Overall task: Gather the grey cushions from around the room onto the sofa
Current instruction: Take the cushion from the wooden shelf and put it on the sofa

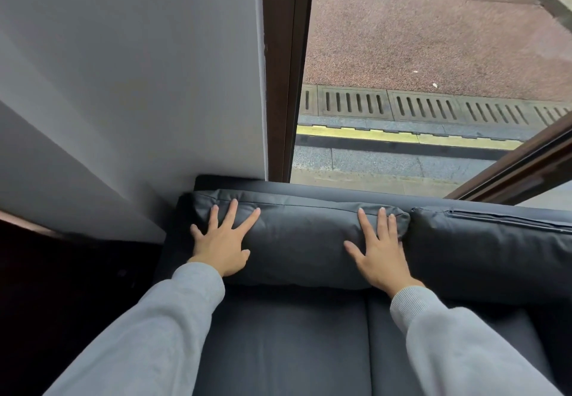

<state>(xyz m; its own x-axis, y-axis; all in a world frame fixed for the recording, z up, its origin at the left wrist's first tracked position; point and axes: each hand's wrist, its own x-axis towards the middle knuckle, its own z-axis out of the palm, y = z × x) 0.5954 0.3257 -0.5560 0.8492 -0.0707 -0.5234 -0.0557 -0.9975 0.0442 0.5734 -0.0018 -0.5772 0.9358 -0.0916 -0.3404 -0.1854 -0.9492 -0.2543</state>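
Cushion seating: both palms flat on one grey cushion.

White wall (123, 86) bounds the sofa (278, 349) at its left end, so this grey cushion (303, 241) stands upright in that corner, leaning on the backrest. My left hand (221, 245) lies on the cushion's left part, fingers straight and spread, gripping nothing; I judge it presses the padding back so the cushion sits square. My right hand (382, 256) lies on the right part, likewise flat and holding nothing, near the edge that a second cushion (489, 253) touches. That one also stands against the backrest. Behind, a dark window frame (283, 70) borders pavement outside. Any other cushions are out of view.
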